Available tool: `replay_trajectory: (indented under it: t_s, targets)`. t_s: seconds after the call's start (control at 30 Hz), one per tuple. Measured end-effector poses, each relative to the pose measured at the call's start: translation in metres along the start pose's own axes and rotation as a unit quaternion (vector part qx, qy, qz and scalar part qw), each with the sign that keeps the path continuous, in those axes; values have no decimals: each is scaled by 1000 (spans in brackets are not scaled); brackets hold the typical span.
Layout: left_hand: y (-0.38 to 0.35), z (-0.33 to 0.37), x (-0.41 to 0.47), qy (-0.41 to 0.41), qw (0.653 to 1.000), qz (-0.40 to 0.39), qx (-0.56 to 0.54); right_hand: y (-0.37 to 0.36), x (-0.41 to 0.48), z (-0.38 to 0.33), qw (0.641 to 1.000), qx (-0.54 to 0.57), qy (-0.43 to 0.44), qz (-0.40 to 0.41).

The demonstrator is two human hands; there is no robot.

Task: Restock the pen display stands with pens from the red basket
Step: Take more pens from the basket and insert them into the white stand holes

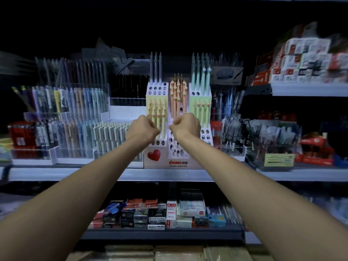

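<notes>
Head view: left hand (142, 129), right hand (186, 125) curled, grip unclear, before pen stand (177, 162); racks (79, 136) flanking.

Head view, close (toward the shelf (162, 175))

The left hand (142, 129) and right hand (186, 125) are bare, seen from the back, knuckles rounded, in front of the stand (178, 163). Each joins a bare forearm, the left forearm (79, 187) and right forearm (250, 176), long and smooth, slim at the wrist and broadening away from the stand.
</notes>
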State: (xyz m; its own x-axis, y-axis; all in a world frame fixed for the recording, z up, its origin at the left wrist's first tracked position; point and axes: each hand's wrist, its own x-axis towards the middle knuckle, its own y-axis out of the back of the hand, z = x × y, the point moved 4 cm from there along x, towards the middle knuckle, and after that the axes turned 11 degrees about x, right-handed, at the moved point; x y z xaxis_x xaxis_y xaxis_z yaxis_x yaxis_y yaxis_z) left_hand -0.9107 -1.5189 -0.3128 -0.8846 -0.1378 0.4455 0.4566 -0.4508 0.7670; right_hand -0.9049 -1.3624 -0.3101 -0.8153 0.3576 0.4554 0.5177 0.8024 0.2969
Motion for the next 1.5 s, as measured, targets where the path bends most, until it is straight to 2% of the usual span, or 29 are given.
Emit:
replay_trajectory:
  t_s: [0.1, 0.23, 0.5, 0.67, 1.0, 1.27, 1.5]
  targets:
    - [12, 0, -17, -38, 999, -11, 21, 24, -15, 0, 999, -39, 4, -20]
    - [22, 6, -51, -92, 990, -69, 80, 51, -38, 6, 995, -62, 4, -77]
    - [6, 1, -110, -139, 972, -124, 146, 79, -82, 33, 976, -147, 35, -159]
    - [-24, -3, -139, -157, 958, -157, 180, 89, -106, 58, 955, -233, 28, -181]
    - [-82, -16, -176, -178, 956, -142, 186, 112, -133, 137, 906, -326, -46, -267]
    - [-152, -50, -209, -173, 952, -180, 177, 102, -171, 221, 889, -335, -67, -304]
    - [-226, -82, -267, -193, 931, -257, 175, 90, -221, 303, 868, -330, -83, -361]
